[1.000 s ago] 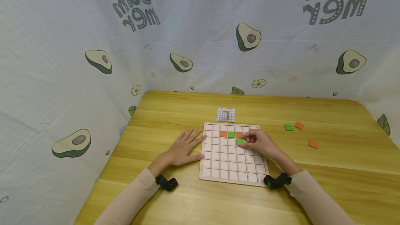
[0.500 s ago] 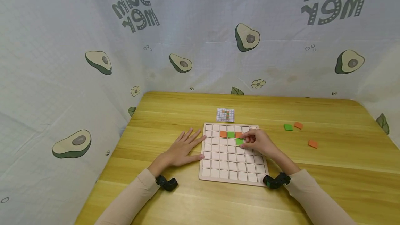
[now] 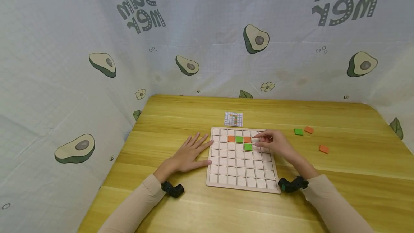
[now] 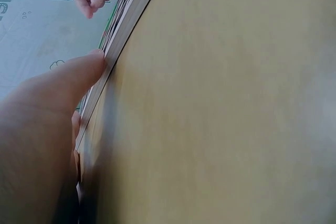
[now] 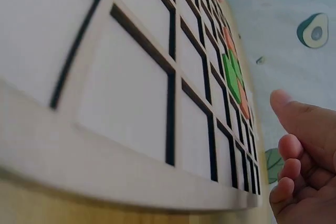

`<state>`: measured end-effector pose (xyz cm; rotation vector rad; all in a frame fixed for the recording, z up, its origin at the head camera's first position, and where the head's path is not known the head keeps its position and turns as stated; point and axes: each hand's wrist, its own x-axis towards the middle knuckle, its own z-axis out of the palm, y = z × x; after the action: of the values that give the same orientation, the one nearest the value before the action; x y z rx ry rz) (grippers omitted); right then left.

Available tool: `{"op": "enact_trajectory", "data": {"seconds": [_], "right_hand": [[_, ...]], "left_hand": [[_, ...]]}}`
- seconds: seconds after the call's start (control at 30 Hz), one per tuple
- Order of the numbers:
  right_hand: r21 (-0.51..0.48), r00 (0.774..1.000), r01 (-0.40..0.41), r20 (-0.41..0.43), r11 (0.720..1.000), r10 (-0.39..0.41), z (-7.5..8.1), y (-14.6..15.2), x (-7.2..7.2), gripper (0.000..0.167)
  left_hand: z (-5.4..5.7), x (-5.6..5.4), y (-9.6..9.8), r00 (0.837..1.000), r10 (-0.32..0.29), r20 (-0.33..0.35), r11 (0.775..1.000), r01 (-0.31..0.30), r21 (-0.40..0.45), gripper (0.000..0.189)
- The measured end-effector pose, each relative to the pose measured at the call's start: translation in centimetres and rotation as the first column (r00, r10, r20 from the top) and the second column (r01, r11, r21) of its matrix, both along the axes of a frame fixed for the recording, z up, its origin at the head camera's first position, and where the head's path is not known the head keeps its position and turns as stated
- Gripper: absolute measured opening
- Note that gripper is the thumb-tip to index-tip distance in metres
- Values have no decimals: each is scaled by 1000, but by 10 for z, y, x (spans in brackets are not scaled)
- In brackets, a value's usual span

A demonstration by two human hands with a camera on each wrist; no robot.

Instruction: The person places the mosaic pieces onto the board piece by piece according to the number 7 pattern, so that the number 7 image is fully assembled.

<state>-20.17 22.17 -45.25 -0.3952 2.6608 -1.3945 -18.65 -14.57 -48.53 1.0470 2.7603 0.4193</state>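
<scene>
L hand [image 3: 187, 155] flat on table [image 3: 181, 208], fingers wide, thumb touching L edge of sq. board [image 3: 240, 172]. R hand [image 3: 275, 143] over board's R side, fingers bent loose, gap btw thumb & fingertips. On board: low green tile [image 3: 248, 147] in 3rd row; just above, in 2nd row, L orange tile [image 3: 231, 138], mid green tile [image 3: 239, 139], R orange tile [image 3: 247, 140]. Loose to R: near orange tile [image 3: 323, 149], then loose green tile [image 3: 298, 132] & far orange tile [image 3: 308, 129]. Past board: sm. grid card [image 3: 233, 119]. Back: avocado cloth [image 3: 207, 17].
</scene>
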Motion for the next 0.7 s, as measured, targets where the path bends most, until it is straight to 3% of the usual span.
{"op": "enact_trajectory", "data": {"seconds": [0.23, 0.37, 0.7], "right_hand": [[26, 996, 61, -65, 998, -59, 11, 25, 0, 28], [-9, 992, 86, -97, 996, -86, 17, 44, 3, 31], [8, 973, 204, -107, 979, -202, 11, 97, 16, 42]], "left_hand": [[-1, 0, 0, 1000, -5, -6, 1000, 5, 5, 77], [-1, -1, 1, 1000, -3, -5, 1000, 3, -5, 77], [0, 0, 1, 1000, 4, 12, 1000, -4, -2, 76]]}}
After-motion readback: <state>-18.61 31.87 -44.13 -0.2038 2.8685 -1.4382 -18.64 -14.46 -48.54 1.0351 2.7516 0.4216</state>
